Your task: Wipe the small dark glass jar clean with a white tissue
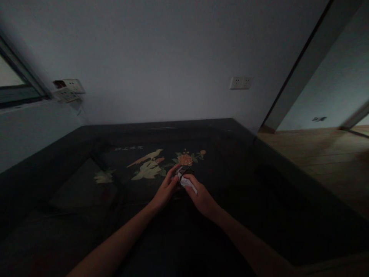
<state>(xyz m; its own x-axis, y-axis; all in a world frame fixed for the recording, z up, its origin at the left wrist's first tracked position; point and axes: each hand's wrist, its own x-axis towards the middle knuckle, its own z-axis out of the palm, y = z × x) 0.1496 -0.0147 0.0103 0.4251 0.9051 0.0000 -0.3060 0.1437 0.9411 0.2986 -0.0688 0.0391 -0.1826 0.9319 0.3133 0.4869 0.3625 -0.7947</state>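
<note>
Left hand [167, 187] and right hand [201, 197] are close together, both closed on what I hold. My left fingers grip the side of a small dark thing [189, 169], and my right hand pinches a white wad [189, 185] against it. Both are right in front of me, over the bench [230, 169]. I can't tell if they touch it.

To do this well, I think my left hand should hold firm but not squash, while my right thumb presses the white bit flat and gently. Low over the bench is best, in case it slips.

The white wad looks thin, soft and crumpled, like paper or cloth. The dark thing has a curved edge, but it is too dim to say what it is. The bench looks smooth and shiny, with a pale bird [152, 155] and an orange flower [185, 159] on it.
</note>
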